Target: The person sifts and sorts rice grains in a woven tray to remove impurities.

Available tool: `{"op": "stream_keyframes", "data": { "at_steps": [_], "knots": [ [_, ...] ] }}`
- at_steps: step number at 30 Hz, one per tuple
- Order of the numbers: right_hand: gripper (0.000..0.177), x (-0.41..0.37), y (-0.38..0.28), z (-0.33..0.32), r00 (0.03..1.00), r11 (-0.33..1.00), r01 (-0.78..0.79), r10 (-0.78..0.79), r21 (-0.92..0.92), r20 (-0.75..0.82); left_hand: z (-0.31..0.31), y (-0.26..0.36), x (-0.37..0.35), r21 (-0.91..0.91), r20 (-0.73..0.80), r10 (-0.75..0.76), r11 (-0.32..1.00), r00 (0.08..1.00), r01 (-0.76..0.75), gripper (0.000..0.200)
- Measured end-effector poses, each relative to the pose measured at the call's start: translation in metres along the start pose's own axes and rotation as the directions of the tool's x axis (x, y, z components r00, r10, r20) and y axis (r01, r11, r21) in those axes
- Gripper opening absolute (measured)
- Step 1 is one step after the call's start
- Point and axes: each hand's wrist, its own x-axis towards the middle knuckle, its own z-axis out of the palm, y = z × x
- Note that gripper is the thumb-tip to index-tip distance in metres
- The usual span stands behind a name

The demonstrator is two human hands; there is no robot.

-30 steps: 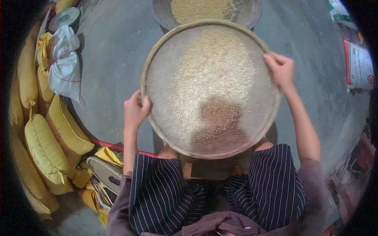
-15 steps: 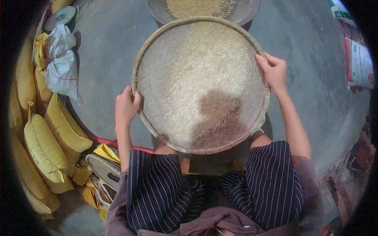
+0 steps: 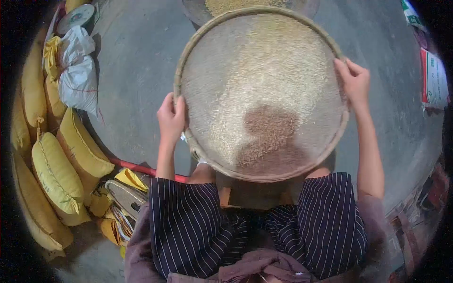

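A round woven sieve [image 3: 200, 70] with a bamboo rim is held up in front of my knees. Pale grain [image 3: 278, 70] spreads over its mesh, thickest from the top right down to the lower middle, and a dark shadow of my head falls on the lower part. My left hand [image 3: 171, 115] grips the left rim, thumb on the inner side. Higher up, on the right rim, my right hand [image 3: 354, 82] is closed in the same way. The fingers beneath the rim are partly hidden, and the sieve looks blurred by motion.
Beyond the sieve a wide basin [image 3: 306, 7] holds yellowish grain. Stuffed yellow sacks [image 3: 54, 172], a tied white sack [image 3: 78, 80] and a round scale [image 3: 75, 20] line the left side. A red pole [image 3: 146, 169] lies on the floor; a printed bag [image 3: 435, 78] is at far right.
Both my hands and the sieve have shifted right, with the sieve's far rim rising in view. The grain has spread differently across the mesh. My grip stays the same.
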Motion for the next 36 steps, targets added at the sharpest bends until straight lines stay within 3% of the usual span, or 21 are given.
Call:
{"op": "stream_keyframes", "data": {
  "at_steps": [2, 4, 6, 8, 10, 12, 14, 16, 18, 20, 21, 22, 24, 25, 28, 29, 30, 32, 33, 35, 36],
  "knots": [
    [0.026, -0.01, 0.003, -0.001, 0.996, 0.954, 0.07, -0.052, -0.293, 0.069, -0.007, -0.013, 0.01, 0.011, -0.049, 0.103, 0.995, 0.993, -0.103, 0.023],
    [0.027, -0.006, -0.001, -0.011, 0.995, 0.972, 0.045, -0.022, -0.229, 0.101, -0.012, -0.009, 0.007, -0.212, 0.052, -0.017, 0.977, 0.998, 0.028, 0.024],
    [0.03, 0.004, -0.011, -0.018, 0.999, 0.999, -0.038, 0.038, 0.004, 0.024, 0.0, -0.004, -0.001, -0.284, 0.049, -0.016, 0.958, 0.999, 0.03, 0.025],
    [0.025, -0.011, -0.012, -0.01, 1.0, 0.999, -0.003, 0.003, -0.034, 0.004, 0.008, 0.003, -0.001, -0.332, -0.04, -0.075, 0.942, 0.996, 0.057, 0.028],
    [0.022, -0.028, 0.007, -0.001, 0.996, 0.967, 0.039, -0.018, -0.25, 0.086, -0.007, -0.007, 0.013, -0.335, -0.033, -0.127, 0.936, 0.991, 0.108, 0.036],
    [0.023, -0.038, 0.01, 0.004, 0.995, 0.975, 0.048, -0.027, -0.217, 0.099, -0.017, -0.001, 0.011, -0.824, 0.065, -0.24, 0.535, 0.969, 0.188, 0.045],
    [0.024, -0.038, 0.003, 0.006, 0.992, 0.992, -0.124, 0.125, -0.038, 0.01, -0.023, -0.026, 0.009, -0.796, 0.139, -0.268, 0.543, 0.953, 0.269, 0.054],
    [0.023, -0.051, 0.016, 0.013, 0.999, 0.993, -0.04, 0.044, -0.109, 0.03, -0.028, -0.018, 0.009, -0.8, 0.302, -0.261, 0.453, 0.917, 0.392, 0.057],
    [0.023, -0.056, 0.021, 0.015, 0.999, 0.987, 0.026, -0.022, -0.158, 0.026, -0.029, -0.017, 0.012, -0.834, 0.26, -0.322, 0.401, 0.91, 0.38, 0.06],
    [0.023, -0.057, 0.004, 0.015, 0.995, 0.992, -0.095, 0.096, 0.08, -0.007, -0.028, -0.023, 0.004, -0.893, 0.257, -0.286, 0.295, 0.923, 0.34, 0.059],
    [0.022, -0.051, 0.003, 0.007, 0.994, 0.994, -0.105, 0.105, -0.011, -0.022, -0.02, -0.039, 0.0, -0.902, 0.285, -0.27, 0.248, 0.92, 0.353, 0.055],
    [0.022, -0.052, 0.003, 0.01, 0.995, 0.995, -0.101, 0.1, -0.017, -0.008, -0.011, -0.04, -0.003, -0.907, 0.279, -0.279, 0.239, 0.919, 0.348, 0.055],
    [0.022, -0.062, 0.004, 0.021, 0.995, 0.997, -0.073, 0.074, 0.008, -0.062, 0.008, -0.038, -0.001, -0.809, 0.093, -0.181, 0.56, 0.979, 0.181, 0.051],
    [0.024, -0.071, -0.001, 0.024, 0.999, 0.992, 0.019, -0.023, -0.121, -0.029, -0.002, -0.044, 0.004, -0.792, 0.155, -0.166, 0.568, 0.974, 0.222, 0.049],
    [0.024, -0.074, 0.01, 0.022, 0.999, 0.982, 0.035, -0.032, -0.188, 0.021, -0.022, -0.037, -0.002, -0.779, 0.253, -0.143, 0.556, 0.957, 0.289, 0.05],
    [0.024, -0.068, 0.008, 0.014, 0.997, 0.993, -0.07, 0.071, -0.096, 0.01, -0.016, -0.037, -0.006, -0.734, 0.214, -0.186, 0.617, 0.959, 0.283, 0.05],
    [0.024, -0.062, 0.005, 0.018, 0.998, 0.994, -0.06, 0.062, -0.093, 0.026, -0.007, -0.034, -0.009, -0.739, 0.198, -0.194, 0.614, 0.961, 0.276, 0.05],
    [0.024, -0.055, 0.001, 0.017, 0.991, 0.993, -0.11, 0.112, 0.028, -0.074, 0.015, -0.025, -0.011, -0.626, 0.03, -0.252, 0.75, 0.967, 0.215, 0.048],
    [0.024, -0.058, 0.009, 0.02, 0.992, 0.995, -0.098, 0.099, 0.018, -0.082, 0.006, -0.016, -0.004, -0.653, 0.047, -0.251, 0.725, 0.967, 0.22, 0.046],
    [0.024, -0.072, 0.035, 0.028, 0.997, 0.966, 0.042, -0.055, -0.256, -0.046, -0.02, -0.025, 0.01, -0.708, 0.13, -0.178, 0.672, 0.975, 0.217, 0.046],
    [0.024, -0.074, 0.034, 0.02, 0.997, 0.963, 0.054, -0.067, -0.266, -0.042, -0.029, -0.019, 0.012, -0.745, 0.195, -0.115, 0.628, 0.974, 0.223, 0.046]
  ]
}}
